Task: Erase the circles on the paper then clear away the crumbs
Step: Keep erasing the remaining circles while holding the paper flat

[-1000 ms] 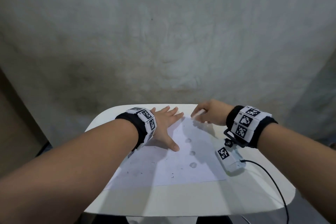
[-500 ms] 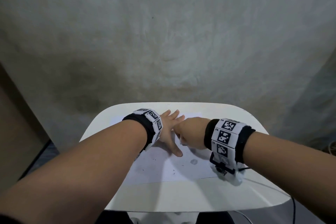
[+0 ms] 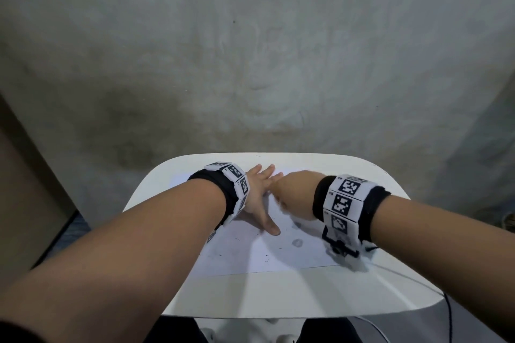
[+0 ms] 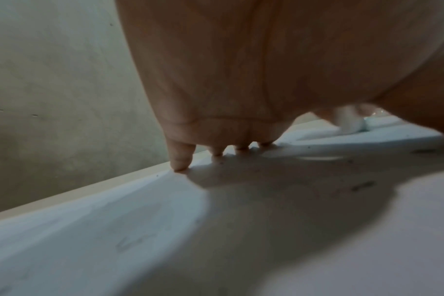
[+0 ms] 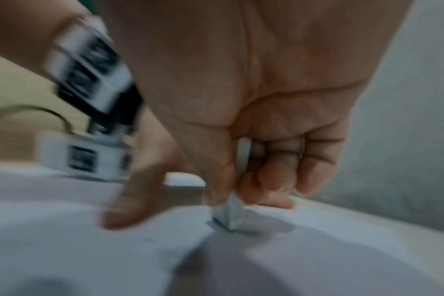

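Note:
A white sheet of paper (image 3: 267,255) lies on the small white table (image 3: 278,295). My left hand (image 3: 260,198) rests flat on the sheet with fingers spread, thumb pointing toward me. My right hand (image 3: 295,195) pinches a white eraser (image 5: 229,215) between thumb and fingers, its lower end pressed on the paper just right of the left thumb. One grey pencil circle (image 3: 297,242) shows near the right wrist; a second, fainter mark (image 3: 296,224) lies just above it at the edge of the hand. Small dark eraser crumbs (image 3: 266,259) are scattered on the sheet.
A rough grey wall (image 3: 250,64) stands right behind the table. A black cable (image 3: 446,312) runs from the right wrist camera off the table's right side. Bare table surface (image 3: 306,292) lies between the paper and the front edge.
My right hand has moved from the sheet's far right corner to the left and toward me, onto the circles beside my left thumb. The uppermost circles are now hidden under it. My left hand has stayed put.

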